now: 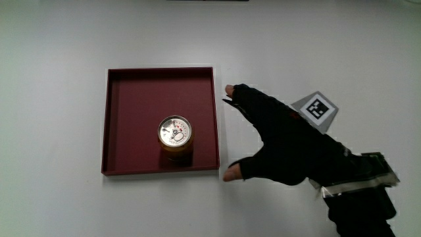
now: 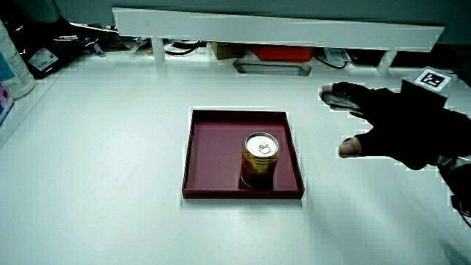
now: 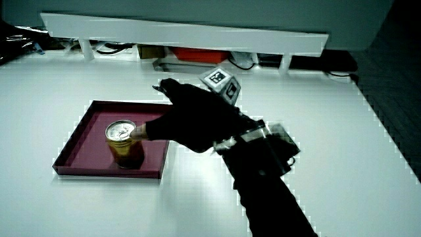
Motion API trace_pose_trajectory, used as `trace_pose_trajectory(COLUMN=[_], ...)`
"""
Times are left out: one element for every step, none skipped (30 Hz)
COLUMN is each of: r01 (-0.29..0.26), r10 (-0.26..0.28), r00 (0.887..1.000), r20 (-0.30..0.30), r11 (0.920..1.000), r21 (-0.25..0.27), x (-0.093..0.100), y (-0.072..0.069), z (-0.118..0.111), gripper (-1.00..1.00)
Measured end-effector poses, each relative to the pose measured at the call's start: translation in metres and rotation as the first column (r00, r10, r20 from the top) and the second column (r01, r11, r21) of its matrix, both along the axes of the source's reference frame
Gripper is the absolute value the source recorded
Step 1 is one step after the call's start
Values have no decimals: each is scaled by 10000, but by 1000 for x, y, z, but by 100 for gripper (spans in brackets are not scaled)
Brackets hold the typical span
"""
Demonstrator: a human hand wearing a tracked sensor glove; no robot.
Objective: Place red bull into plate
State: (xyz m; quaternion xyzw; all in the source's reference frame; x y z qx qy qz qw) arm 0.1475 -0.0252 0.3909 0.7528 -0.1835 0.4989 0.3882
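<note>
A gold can with a silver lid [image 1: 175, 136] stands upright in the square dark red plate [image 1: 131, 99], toward the plate's edge nearest the person. Both side views show the can [image 2: 260, 160] [image 3: 123, 141] in the plate [image 2: 213, 140] [image 3: 85, 131]. The gloved hand [image 1: 276, 141] hovers over the table beside the plate, fingers spread, holding nothing. Its thumb and forefinger point toward the plate's rim without touching the can. In both side views the hand [image 2: 390, 125] [image 3: 191, 118] is apart from the can, with the patterned cube [image 1: 316, 109] on its back.
A low white partition [image 2: 280, 26] runs along the table's edge farthest from the person, with cables and small items under it. A bottle [image 2: 11, 59] stands at the table's edge in a side view. The forearm [image 3: 270, 191] reaches in from the person's side.
</note>
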Motion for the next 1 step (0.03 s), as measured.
trace_pose_trajectory(r01=[133], r10=[-129], r00=[9997], r20=[-205], r11=[9998], r21=[180], x=[4], y=[0], z=[-1], gripper=[-100])
